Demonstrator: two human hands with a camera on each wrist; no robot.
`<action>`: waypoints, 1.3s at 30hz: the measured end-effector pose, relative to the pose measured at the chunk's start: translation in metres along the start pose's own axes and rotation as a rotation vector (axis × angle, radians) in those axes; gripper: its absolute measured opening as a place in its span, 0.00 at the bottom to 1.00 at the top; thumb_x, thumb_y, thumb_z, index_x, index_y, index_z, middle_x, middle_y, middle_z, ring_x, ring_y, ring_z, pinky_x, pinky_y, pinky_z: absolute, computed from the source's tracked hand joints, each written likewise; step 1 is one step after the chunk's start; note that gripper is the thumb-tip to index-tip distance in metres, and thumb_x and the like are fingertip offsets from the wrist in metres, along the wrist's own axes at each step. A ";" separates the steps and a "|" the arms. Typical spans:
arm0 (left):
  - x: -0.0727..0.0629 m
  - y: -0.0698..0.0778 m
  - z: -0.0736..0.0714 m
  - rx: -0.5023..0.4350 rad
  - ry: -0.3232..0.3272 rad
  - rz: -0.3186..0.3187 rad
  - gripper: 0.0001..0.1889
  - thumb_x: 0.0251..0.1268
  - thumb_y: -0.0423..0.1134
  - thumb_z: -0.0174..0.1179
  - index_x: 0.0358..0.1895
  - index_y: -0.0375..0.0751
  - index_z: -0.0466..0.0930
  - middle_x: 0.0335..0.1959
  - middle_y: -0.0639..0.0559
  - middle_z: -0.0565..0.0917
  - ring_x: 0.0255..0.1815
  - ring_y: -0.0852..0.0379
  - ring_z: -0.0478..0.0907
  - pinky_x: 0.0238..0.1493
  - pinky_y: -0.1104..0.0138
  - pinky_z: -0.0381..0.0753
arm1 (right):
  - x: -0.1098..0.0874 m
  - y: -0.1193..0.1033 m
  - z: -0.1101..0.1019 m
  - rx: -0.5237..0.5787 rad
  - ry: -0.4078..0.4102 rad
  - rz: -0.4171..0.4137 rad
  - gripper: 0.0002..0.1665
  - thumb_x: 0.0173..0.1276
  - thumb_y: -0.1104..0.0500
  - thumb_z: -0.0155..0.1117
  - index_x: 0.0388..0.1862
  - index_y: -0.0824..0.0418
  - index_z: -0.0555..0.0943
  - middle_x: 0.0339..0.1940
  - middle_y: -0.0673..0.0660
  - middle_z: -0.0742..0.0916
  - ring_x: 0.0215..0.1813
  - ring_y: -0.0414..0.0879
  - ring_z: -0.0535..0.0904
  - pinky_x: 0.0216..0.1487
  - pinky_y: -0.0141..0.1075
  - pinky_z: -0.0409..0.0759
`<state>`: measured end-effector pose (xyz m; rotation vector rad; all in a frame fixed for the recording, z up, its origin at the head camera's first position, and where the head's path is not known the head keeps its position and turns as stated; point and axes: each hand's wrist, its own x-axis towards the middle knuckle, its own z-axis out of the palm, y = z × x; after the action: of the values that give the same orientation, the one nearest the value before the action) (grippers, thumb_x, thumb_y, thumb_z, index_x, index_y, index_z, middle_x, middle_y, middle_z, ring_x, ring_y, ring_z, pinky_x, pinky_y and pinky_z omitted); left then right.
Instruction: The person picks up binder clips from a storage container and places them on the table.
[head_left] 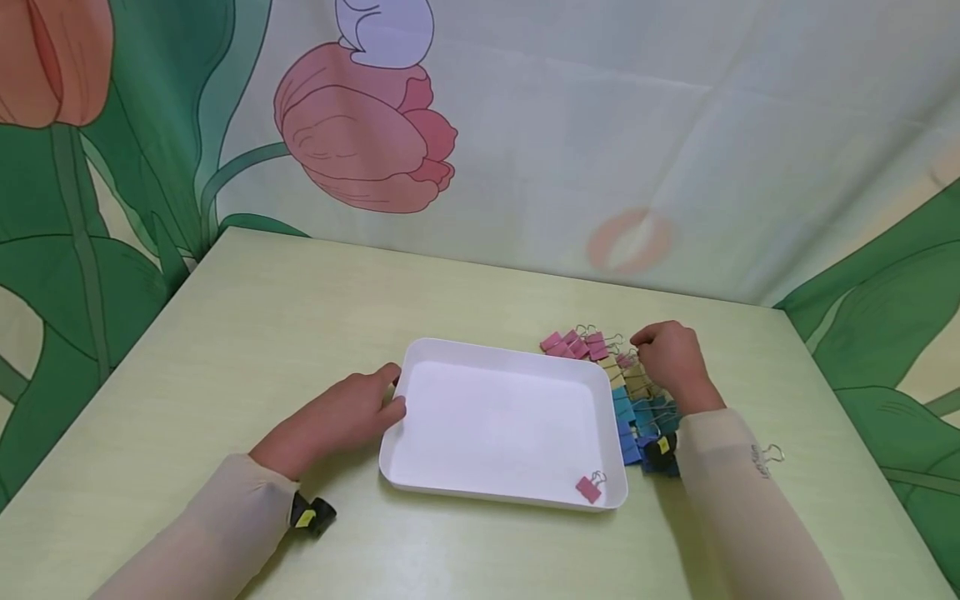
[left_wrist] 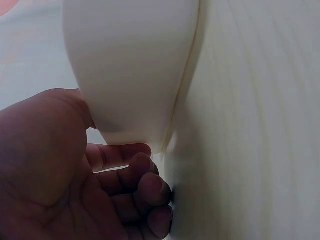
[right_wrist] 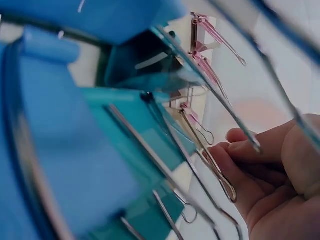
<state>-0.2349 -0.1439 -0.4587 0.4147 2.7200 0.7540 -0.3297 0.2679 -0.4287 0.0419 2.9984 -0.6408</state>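
My left hand (head_left: 356, 412) holds the left wall of a white tray (head_left: 495, 350), its thumb at the rim and its fingers curled against the outside; in the left wrist view the fingertips (left_wrist: 152, 192) lie low by the table. One pink binder clip (head_left: 588, 489) lies in the tray's near right corner. Beyond the right wall, my right hand (head_left: 672, 358) pinches a small pink binder clip (head_left: 626, 360) by its wire handle, at the far end of a cluster of clips. In the right wrist view, thumb and forefinger meet beside the wire handles (right_wrist: 205, 137).
Pink clips (head_left: 566, 343), yellow clips (head_left: 637, 382), teal clips (head_left: 643, 412) and blue clips (head_left: 628, 446) lie close along the tray's right side. A silver wire handle (head_left: 772, 453) shows beside the right sleeve. A printed curtain (head_left: 525, 167) hangs behind the table (head_left: 300, 308).
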 end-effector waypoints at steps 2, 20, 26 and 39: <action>0.000 0.001 0.000 -0.001 -0.003 -0.002 0.22 0.68 0.45 0.42 0.60 0.36 0.64 0.25 0.51 0.75 0.28 0.57 0.69 0.33 0.65 0.66 | -0.001 0.001 -0.002 -0.013 0.014 -0.012 0.20 0.70 0.64 0.46 0.54 0.68 0.81 0.54 0.68 0.84 0.29 0.49 0.74 0.26 0.35 0.69; 0.001 0.001 -0.001 0.011 0.002 -0.001 0.23 0.69 0.45 0.42 0.61 0.35 0.63 0.29 0.50 0.77 0.31 0.56 0.71 0.37 0.63 0.68 | -0.050 -0.023 -0.020 -0.042 0.146 -0.196 0.15 0.72 0.63 0.52 0.49 0.65 0.84 0.46 0.65 0.87 0.21 0.46 0.70 0.24 0.36 0.68; 0.001 0.002 -0.001 0.006 -0.002 0.004 0.23 0.69 0.45 0.42 0.61 0.35 0.63 0.26 0.51 0.75 0.30 0.56 0.70 0.36 0.64 0.67 | -0.073 -0.036 -0.019 -0.130 0.179 -0.292 0.13 0.68 0.66 0.56 0.46 0.66 0.85 0.43 0.65 0.88 0.25 0.49 0.76 0.28 0.38 0.73; 0.003 0.003 0.001 0.021 -0.009 -0.012 0.24 0.69 0.45 0.42 0.62 0.36 0.63 0.28 0.50 0.76 0.31 0.56 0.70 0.37 0.63 0.68 | -0.117 -0.054 -0.008 -0.169 -0.081 -0.363 0.10 0.62 0.64 0.66 0.43 0.62 0.86 0.42 0.56 0.88 0.40 0.47 0.84 0.41 0.40 0.82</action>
<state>-0.2365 -0.1406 -0.4583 0.4052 2.7217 0.7188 -0.2160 0.2208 -0.3901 -0.5343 2.9887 -0.3984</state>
